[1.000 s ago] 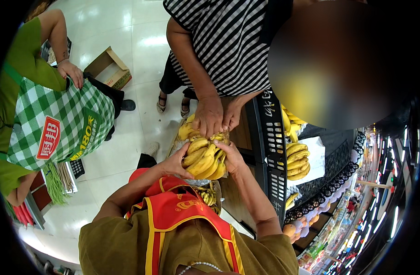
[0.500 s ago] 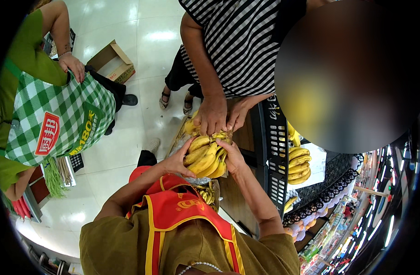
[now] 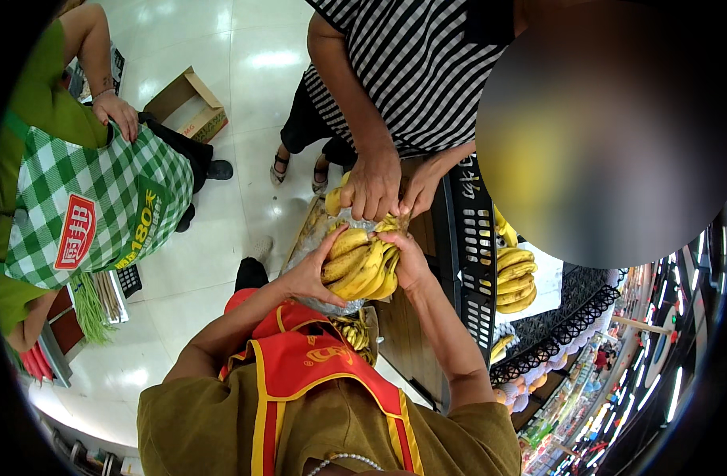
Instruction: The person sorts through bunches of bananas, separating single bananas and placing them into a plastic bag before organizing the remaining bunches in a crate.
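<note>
hands (image 3: 312, 274) (image 3: 411, 266) cup yellow bananas (image 3: 362, 266) in clear plastic bag (image 3: 308, 246).

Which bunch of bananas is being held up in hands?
The bunch of bananas in the middle, wrapped in a clear plastic bag. The left hand and right hand cup it, while the other bananas lie untouched in the black crate.

Your left hand (image 3: 309, 274) on left side of banana bunch (image 3: 362, 264), your right hand (image 3: 407, 262) on its right; bunch in plastic bag (image 3: 316, 238). Other person's hands (image 3: 371, 189) on bunch top, facing you. Crate (image 3: 474, 254) with more bananas (image 3: 514, 278) to right. Checked bag (image 3: 94, 206) far left, cardboard box (image 3: 187, 103) on floor behind it
</note>
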`<state>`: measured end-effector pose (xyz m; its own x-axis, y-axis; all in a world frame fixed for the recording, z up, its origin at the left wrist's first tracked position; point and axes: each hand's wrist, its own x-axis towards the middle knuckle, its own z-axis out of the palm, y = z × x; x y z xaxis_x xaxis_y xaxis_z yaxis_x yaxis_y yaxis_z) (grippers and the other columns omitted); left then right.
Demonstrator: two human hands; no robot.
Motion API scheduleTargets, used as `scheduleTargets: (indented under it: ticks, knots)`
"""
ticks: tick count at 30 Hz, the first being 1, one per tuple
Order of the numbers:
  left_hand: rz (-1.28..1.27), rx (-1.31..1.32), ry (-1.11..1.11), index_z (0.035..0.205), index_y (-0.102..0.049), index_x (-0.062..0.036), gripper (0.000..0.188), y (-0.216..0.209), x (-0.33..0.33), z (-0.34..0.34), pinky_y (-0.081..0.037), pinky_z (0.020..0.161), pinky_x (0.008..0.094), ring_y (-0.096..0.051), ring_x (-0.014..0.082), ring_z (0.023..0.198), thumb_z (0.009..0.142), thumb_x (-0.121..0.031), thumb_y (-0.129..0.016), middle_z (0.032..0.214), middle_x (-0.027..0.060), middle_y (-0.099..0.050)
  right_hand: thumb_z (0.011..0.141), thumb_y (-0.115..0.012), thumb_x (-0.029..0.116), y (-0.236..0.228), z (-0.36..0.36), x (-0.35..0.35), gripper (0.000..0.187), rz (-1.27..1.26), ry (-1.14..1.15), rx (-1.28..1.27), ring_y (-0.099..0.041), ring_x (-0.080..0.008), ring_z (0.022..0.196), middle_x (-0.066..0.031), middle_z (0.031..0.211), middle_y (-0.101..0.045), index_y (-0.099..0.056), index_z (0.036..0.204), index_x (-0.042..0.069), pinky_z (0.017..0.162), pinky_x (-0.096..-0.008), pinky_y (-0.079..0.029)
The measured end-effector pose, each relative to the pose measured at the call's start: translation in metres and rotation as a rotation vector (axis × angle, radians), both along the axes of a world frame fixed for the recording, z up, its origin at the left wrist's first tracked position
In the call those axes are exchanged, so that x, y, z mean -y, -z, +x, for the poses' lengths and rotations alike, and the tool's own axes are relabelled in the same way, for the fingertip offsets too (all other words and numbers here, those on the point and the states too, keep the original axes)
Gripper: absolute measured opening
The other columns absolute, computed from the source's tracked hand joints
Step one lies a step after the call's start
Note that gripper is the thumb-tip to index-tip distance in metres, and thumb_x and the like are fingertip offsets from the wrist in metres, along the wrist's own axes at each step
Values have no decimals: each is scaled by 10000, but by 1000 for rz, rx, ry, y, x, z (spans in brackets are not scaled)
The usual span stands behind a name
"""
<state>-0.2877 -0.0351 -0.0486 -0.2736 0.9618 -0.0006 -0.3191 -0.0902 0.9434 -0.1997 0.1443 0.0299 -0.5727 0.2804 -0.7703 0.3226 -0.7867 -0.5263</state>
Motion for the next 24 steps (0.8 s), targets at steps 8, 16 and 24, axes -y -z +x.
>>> scheduleTargets:
  ticks: [8, 16, 24]
  knots:
    - [-26, -188, -30, 1416, -78, -85, 1278, -28, 10, 12, -295, 1028, 354, -385, 272, 1227, 452, -316, -884, 1338, 179, -349, 680, -543, 60, -13, 19, 5, 218, 56, -88, -50, -591, -213, 802, -116, 872, -607, -525, 892, 11, 804, -321, -474]
    - [75, 65, 132, 1418, -60, -76, 1268, -56, -4, 21, -263, 1043, 328, -350, 224, 1246, 473, -276, -880, 1354, 144, -319, 730, -580, 80, -54, 46, 13, 211, 57, 87, -164, -584, -241, 877, -132, 936, -605, -527, 926, 24, 855, -347, -457]
    - [-8, 779, 345, 1420, -88, -82, 1185, -50, -23, 52, -261, 1056, 334, -291, 205, 1293, 518, -244, -838, 1393, 82, -274, 840, -569, 104, -71, 77, -4, 263, -16, 324, -125, -596, -210, 891, -100, 959, -593, -504, 1071, -4, 817, -333, -487]
